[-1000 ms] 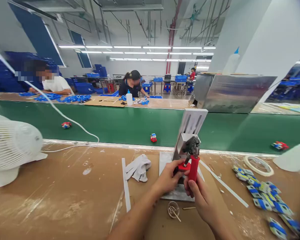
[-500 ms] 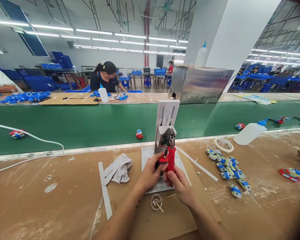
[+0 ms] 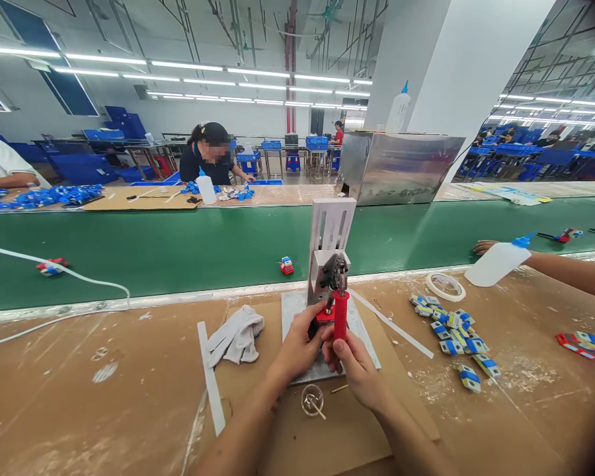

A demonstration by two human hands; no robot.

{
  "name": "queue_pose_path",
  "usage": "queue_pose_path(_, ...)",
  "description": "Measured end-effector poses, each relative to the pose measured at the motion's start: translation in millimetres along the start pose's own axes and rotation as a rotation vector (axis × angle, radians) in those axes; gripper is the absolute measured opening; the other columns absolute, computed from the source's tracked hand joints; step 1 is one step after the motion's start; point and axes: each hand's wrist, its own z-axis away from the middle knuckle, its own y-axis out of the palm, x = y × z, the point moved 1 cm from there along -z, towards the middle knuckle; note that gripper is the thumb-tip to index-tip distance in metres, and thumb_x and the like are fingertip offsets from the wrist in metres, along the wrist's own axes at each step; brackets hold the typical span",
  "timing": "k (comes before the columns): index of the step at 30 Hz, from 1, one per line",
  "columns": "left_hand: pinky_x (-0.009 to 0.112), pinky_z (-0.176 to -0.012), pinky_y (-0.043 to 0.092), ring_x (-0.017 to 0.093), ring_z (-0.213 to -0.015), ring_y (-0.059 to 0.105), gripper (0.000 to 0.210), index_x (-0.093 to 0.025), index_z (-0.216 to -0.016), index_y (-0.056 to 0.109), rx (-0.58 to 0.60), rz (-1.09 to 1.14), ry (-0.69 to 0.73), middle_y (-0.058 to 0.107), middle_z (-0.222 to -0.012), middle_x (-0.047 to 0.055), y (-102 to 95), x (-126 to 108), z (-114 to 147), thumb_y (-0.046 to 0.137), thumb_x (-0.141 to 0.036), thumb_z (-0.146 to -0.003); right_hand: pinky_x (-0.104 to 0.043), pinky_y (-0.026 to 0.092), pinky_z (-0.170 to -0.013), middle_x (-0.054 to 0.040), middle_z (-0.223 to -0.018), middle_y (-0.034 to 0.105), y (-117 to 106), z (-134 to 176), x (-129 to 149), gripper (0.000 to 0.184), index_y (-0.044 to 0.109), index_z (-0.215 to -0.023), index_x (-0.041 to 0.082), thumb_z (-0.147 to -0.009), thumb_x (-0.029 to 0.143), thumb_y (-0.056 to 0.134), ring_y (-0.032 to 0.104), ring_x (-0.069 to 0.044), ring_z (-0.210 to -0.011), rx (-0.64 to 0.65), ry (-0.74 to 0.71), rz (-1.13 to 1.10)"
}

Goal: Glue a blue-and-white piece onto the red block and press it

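Observation:
A metal jig (image 3: 332,228) with a slotted upright plate stands in front of me, bearing a toggle clamp (image 3: 336,270) with a red handle (image 3: 341,316). My right hand (image 3: 354,360) is closed around the lower end of that handle, which points down. At its left, my left hand (image 3: 300,340) pinches a small red plastic part (image 3: 326,317) low in the jig. Fingers and handle hide much of this part. Below my hands, a small clear cup (image 3: 312,400) with a cotton swab sits on the cardboard.
White gloves (image 3: 238,336) lie left of the jig. On the right are several blue-and-white toy pieces (image 3: 456,330), a tape roll (image 3: 445,287) and a squeeze bottle (image 3: 498,264). Another person's arm (image 3: 570,271) reaches over the green conveyor belt (image 3: 203,238), which carries red toy pieces (image 3: 286,266).
Red toy pieces on the belt have shifted right. Another person's arm has come in from the right, its hand now over the belt behind the bottle. My hands hold almost still.

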Motion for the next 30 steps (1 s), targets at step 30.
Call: queue_pose_path(30,0.039,-0.101,0.046,0.025,-0.117,0.061,0.049,-0.017,-0.142,0.05,0.0,-0.017,-0.01,0.061,-0.137,0.012,1.2,-0.3,1.7,0.055,-0.03,-0.095,-0.026,0.037,-0.059,0.0003,-0.076,0.051,2.1,2.3,-4.7,0.039,0.048,-0.102,0.019,-0.103,0.056,0.038,0.048,-0.011,-0.065,0.019,-0.013,-0.016)
